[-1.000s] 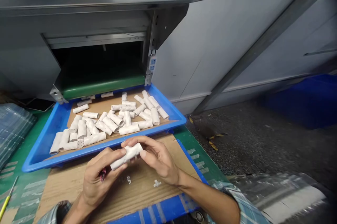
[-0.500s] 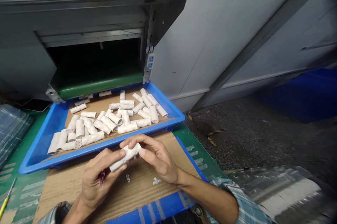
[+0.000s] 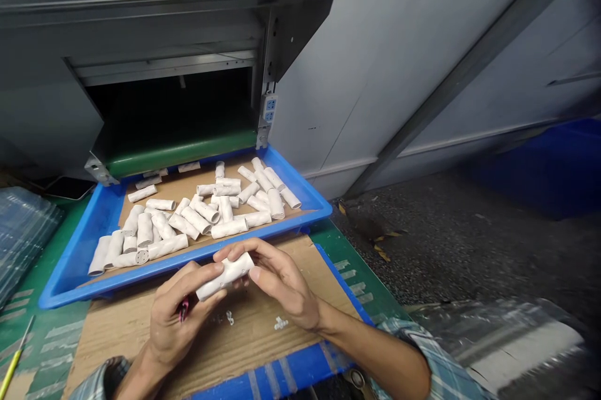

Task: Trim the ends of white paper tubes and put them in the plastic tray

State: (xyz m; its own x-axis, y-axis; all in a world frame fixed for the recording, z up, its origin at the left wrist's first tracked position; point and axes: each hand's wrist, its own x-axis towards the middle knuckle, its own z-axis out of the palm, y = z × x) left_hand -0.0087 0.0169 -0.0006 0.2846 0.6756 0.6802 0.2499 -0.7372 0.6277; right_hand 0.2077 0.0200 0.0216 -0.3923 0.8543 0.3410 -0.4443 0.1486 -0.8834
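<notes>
A white plastic tube (image 3: 224, 276) lies tilted between both of my hands, just above a sheet of cardboard (image 3: 117, 331). My right hand (image 3: 282, 284) pinches its upper right end with thumb and fingers. The lower left end is gripped by my left hand (image 3: 176, 318), which also holds a small pink tool (image 3: 184, 310) against the palm. Just beyond my hands sits a blue tray (image 3: 75, 256) lined with cardboard and holding several more white tubes (image 3: 197, 218).
A grey machine with a dark opening and a green belt (image 3: 178, 149) stands behind the tray. Small white scraps (image 3: 280, 323) lie on the cardboard. Stacked clear plastic trays (image 3: 21, 231) are at the left, a yellow-handled tool (image 3: 12, 365) at lower left, grey floor at the right.
Both hands keep their grip on the tube with only slight shifts. The view has moved a little.
</notes>
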